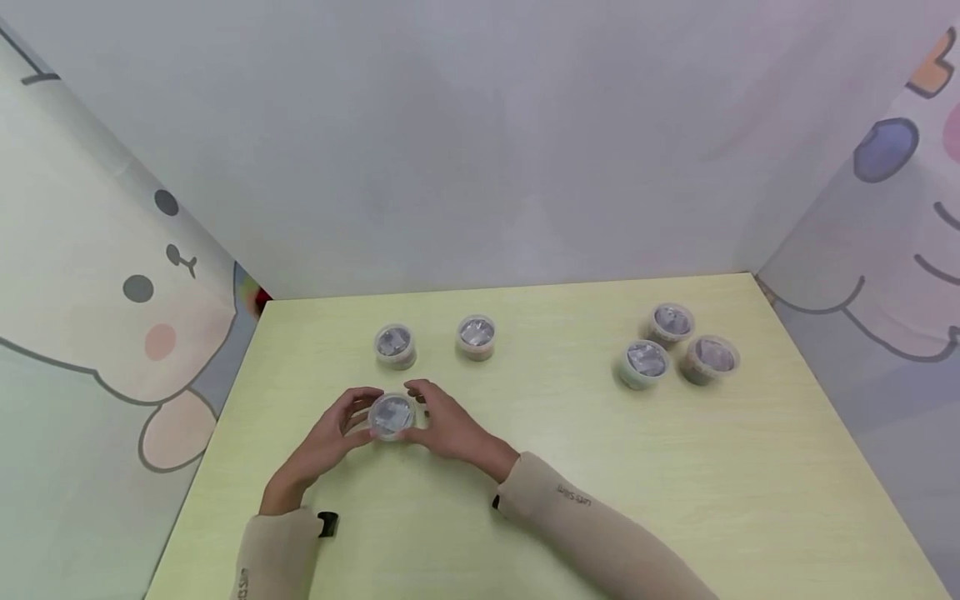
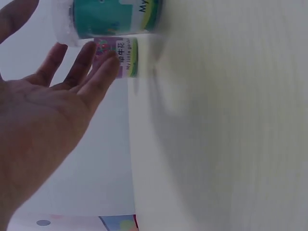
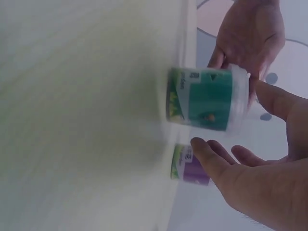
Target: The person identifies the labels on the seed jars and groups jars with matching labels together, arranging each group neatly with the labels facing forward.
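Observation:
A small round plastic tub (image 1: pixel 392 415) with a clear lid stands upright at the left-front of the table, between both hands. Its teal label shows in the left wrist view, on the tub (image 2: pixel 115 19), and in the right wrist view. My left hand (image 1: pixel 337 429) is at the tub's left side, fingers spread and loosely bent. On the other side, my right hand (image 1: pixel 450 429) has its thumb at the lid edge and its fingers extended beside the tub. Neither hand's fingers wrap round it; exact contact is hard to tell.
Behind the hands stand two similar tubs, a left one (image 1: pixel 395 347) and a right one (image 1: pixel 476 337). Three more cluster at the right: a back tub (image 1: pixel 671 323), a green-sided tub (image 1: pixel 643 364) and a dark-based tub (image 1: pixel 709 359). A pale wall (image 1: pixel 495 167) borders the yellow table (image 1: pixel 570 492).

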A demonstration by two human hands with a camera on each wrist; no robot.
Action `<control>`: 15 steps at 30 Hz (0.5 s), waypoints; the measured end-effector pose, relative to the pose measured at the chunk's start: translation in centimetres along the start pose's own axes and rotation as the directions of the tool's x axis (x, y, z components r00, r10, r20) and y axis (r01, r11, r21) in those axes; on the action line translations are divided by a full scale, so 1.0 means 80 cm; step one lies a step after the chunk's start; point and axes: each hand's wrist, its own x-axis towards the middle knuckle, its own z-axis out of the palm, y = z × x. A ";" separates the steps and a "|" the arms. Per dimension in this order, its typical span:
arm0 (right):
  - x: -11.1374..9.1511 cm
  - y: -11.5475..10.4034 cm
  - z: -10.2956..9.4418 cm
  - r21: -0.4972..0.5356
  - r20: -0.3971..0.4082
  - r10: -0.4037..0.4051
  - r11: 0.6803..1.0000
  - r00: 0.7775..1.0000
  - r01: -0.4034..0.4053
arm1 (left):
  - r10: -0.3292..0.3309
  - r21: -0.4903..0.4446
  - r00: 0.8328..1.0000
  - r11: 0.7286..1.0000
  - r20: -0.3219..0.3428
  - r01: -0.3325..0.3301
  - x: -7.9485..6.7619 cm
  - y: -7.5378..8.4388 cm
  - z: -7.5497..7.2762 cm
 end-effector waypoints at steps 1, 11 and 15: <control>-0.001 0.000 -0.004 0.010 -0.001 0.002 1.000 1.000 -0.002 | 0.008 0.009 1.000 1.000 -0.019 -0.008 0.000 0.002 0.000; -0.021 0.003 -0.048 0.137 -0.008 -0.006 0.991 1.000 0.007 | 0.118 0.070 0.991 0.991 -0.067 -0.113 0.002 0.036 0.007; -0.031 0.006 -0.062 0.157 -0.021 -0.018 0.987 1.000 0.021 | 0.196 0.075 0.979 0.979 -0.054 -0.191 0.004 0.053 0.016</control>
